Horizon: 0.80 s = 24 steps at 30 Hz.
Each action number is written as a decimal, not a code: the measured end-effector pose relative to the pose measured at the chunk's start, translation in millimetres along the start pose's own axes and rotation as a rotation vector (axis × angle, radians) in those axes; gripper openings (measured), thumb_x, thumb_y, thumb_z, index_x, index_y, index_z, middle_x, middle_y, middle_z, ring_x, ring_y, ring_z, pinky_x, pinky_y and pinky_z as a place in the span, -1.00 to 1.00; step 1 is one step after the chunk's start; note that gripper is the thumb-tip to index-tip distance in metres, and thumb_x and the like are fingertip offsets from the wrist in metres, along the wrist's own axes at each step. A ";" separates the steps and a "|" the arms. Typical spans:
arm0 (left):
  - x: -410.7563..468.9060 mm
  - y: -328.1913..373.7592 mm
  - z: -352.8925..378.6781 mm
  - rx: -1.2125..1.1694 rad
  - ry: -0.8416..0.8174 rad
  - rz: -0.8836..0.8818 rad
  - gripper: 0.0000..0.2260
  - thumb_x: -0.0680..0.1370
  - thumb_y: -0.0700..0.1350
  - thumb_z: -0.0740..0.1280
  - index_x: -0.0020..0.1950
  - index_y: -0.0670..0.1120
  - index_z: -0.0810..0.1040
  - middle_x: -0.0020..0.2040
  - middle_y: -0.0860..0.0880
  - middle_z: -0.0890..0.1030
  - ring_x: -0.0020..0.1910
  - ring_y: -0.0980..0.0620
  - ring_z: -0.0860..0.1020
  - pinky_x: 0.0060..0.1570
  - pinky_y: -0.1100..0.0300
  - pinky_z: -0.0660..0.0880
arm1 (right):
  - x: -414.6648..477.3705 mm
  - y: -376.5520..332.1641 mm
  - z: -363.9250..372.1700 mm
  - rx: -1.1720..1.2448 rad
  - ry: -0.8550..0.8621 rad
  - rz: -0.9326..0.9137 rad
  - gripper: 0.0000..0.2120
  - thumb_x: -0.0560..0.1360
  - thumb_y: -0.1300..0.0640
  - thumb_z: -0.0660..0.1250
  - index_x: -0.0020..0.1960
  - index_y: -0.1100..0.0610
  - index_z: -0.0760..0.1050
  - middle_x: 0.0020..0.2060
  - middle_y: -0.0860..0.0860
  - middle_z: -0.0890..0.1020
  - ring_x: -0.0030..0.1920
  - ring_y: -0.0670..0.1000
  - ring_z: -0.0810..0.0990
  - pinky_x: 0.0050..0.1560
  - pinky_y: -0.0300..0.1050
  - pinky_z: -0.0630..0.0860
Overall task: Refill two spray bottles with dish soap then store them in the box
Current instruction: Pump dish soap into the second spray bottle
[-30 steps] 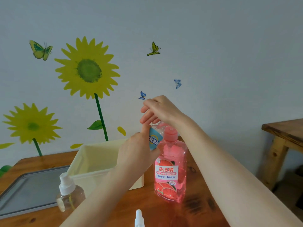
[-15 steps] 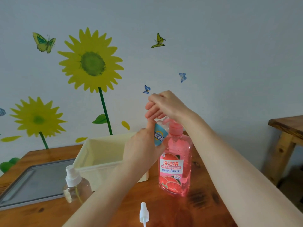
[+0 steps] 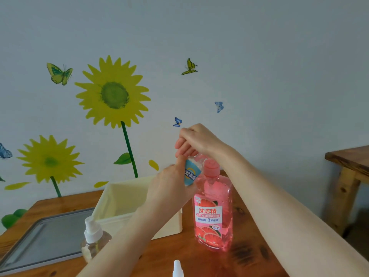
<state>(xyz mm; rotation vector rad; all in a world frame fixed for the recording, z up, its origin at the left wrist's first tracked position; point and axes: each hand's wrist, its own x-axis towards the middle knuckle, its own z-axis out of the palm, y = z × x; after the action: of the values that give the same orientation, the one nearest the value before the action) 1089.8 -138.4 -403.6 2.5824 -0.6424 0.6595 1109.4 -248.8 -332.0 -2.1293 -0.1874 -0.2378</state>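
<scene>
A pink dish soap bottle [image 3: 212,214] with a pump top stands on the wooden table. My right hand [image 3: 197,139] lies over its pump head, fingers curled down on it. My left hand [image 3: 167,188] grips a small blue-labelled spray bottle [image 3: 190,173] without its head, tilted with its mouth up against the pump spout. Its loose white spray head [image 3: 177,268] stands at the bottom edge. A second, clear spray bottle [image 3: 93,234] with a white head stands at the left. The cream box [image 3: 111,196] sits open behind my left arm.
A grey metal tray [image 3: 46,242] lies at the table's left end, next to the clear spray bottle. A second wooden table [image 3: 349,158] stands apart at the right. The wall with sunflower and butterfly stickers rises right behind the table.
Both hands keep their hold on the pump and the small bottle. Only the view has shifted a little, so everything sits slightly further right and lower in the frame.
</scene>
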 end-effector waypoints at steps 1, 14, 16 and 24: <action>1.3 2.0 -1.2 0.000 0.004 -0.001 -0.48 0.51 0.18 0.23 0.38 0.02 0.17 -0.05 0.00 0.54 -0.10 -0.02 0.55 -0.21 0.16 0.45 | 0.3 -0.3 -2.9 0.021 0.004 0.002 -0.68 0.50 0.14 0.06 -0.19 0.22 0.56 -0.26 0.13 0.69 -0.32 -0.01 0.61 -0.29 -0.19 0.45; -2.7 5.8 0.8 -0.022 0.002 -0.034 -0.54 0.51 0.16 0.26 0.31 0.01 0.21 0.01 -0.02 0.58 -0.04 -0.04 0.58 -0.15 0.12 0.53 | 0.0 3.0 -4.0 0.068 0.005 -0.013 -0.68 0.51 0.14 0.05 -0.16 0.23 0.54 -0.33 0.08 0.66 -0.34 -0.01 0.62 -0.28 -0.18 0.43; -5.1 6.6 4.7 -0.028 -0.012 -0.050 -0.54 0.51 0.17 0.24 0.31 0.02 0.21 0.01 -0.02 0.60 -0.05 -0.05 0.60 -0.14 0.10 0.55 | -0.7 7.9 -1.2 0.046 0.020 -0.006 -0.68 0.50 0.14 0.06 -0.14 0.25 0.56 -0.32 0.09 0.67 -0.34 0.00 0.63 -0.32 -0.20 0.44; -5.5 5.0 -6.5 -0.093 -0.031 -0.071 -0.59 0.49 0.12 0.29 0.23 -0.01 0.27 0.00 -0.04 0.58 -0.04 -0.08 0.57 -0.10 0.04 0.54 | -1.5 -8.9 -2.4 0.065 0.003 -0.014 -0.68 0.54 0.17 0.03 -0.03 0.27 0.52 -0.31 0.08 0.65 -0.31 0.01 0.63 -0.22 -0.15 0.44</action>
<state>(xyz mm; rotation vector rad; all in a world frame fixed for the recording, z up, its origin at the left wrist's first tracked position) 1080.7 -137.6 -399.9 2.5208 -0.5744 0.5539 1105.7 -246.1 -323.8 -2.0632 -0.2058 -0.2395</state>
